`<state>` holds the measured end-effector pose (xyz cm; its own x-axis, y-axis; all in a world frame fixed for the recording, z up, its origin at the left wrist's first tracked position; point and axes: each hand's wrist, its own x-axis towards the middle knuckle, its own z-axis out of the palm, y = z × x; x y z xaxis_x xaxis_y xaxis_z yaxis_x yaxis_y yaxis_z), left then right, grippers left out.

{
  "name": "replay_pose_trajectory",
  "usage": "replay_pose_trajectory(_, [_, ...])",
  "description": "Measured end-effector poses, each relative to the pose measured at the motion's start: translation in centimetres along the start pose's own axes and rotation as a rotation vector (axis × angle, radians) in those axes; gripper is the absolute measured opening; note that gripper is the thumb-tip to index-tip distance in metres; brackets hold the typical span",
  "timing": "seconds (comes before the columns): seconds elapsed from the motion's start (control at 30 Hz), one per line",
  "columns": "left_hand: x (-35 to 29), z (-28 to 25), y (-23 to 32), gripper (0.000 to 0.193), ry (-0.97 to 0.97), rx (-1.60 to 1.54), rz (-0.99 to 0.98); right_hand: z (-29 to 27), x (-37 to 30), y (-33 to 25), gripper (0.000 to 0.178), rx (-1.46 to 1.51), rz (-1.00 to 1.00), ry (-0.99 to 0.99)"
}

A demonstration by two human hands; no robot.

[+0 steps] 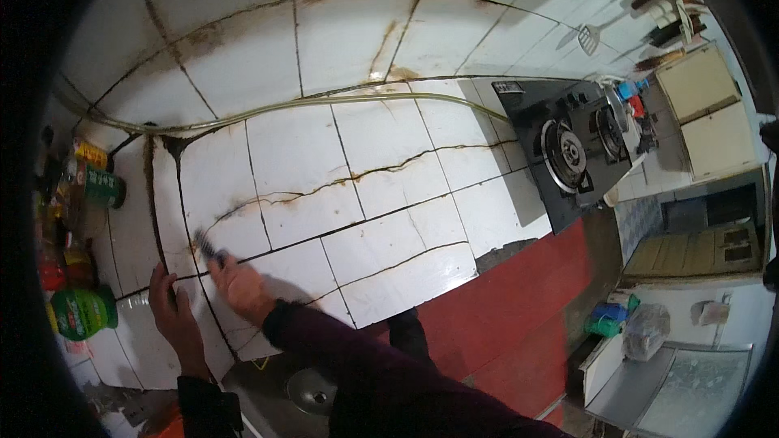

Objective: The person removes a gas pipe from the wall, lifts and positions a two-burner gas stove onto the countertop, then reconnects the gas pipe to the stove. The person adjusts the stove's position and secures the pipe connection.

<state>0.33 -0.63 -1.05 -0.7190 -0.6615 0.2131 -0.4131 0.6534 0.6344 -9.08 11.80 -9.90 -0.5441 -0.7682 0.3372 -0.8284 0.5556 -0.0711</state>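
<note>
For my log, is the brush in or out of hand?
In the right hand, which closes around the brush; its dark head protrudes.

- Green bottle (83, 314), at the far left of my view: pale lettering on a printed label, its words not legible to me.
- Dark green container (104, 187), farther from me than the bottle: light characters on its side, too small for me to read.
- Yellow container (91, 154), just beyond the dark green one: print on its surface, blurred.
- Black stove (529, 109), to my right: a small pale marking at its far left corner, unreadable at this scale.
</note>
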Motion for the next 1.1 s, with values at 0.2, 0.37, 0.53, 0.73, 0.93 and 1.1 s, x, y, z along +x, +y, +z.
replay_pose_trajectory(0.2, [-0.3,-0.5,-0.3,0.029,-0.032,-0.087,-0.045,0.4,-4.8,9.3,0.022,0.164,-0.003,0.027])
replay_pose_trajectory(0.37, [-0.4,-1.0,-0.6,0.032,-0.044,-0.247,-0.135,-2.1,-9.8,33.8,0.042,-0.029,0.337,0.023])
replay_pose_trajectory(0.53, [0.0,-1.3,-0.3,0.036,-0.075,-0.317,-0.183,-8.4,-16.4,51.1,0.021,-0.237,0.662,-0.092])
replay_pose_trajectory(0.73, [0.0,-2.1,-0.8,0.04,-0.143,-0.384,-0.083,-8.0,-23.2,58.8,0.03,-0.727,0.448,-0.105])
replay_pose_trajectory(0.93, [-0.5,-1.6,-0.9,0.042,-0.092,-0.252,-0.137,-8.2,-23.0,52.7,0.037,-0.231,0.747,-0.162])
replay_pose_trajectory(1.1, [-0.5,-1.7,1.5,0.031,-0.039,-0.366,-0.119,-3.8,-15.8,35.8,0.055,-0.111,0.435,0.05])
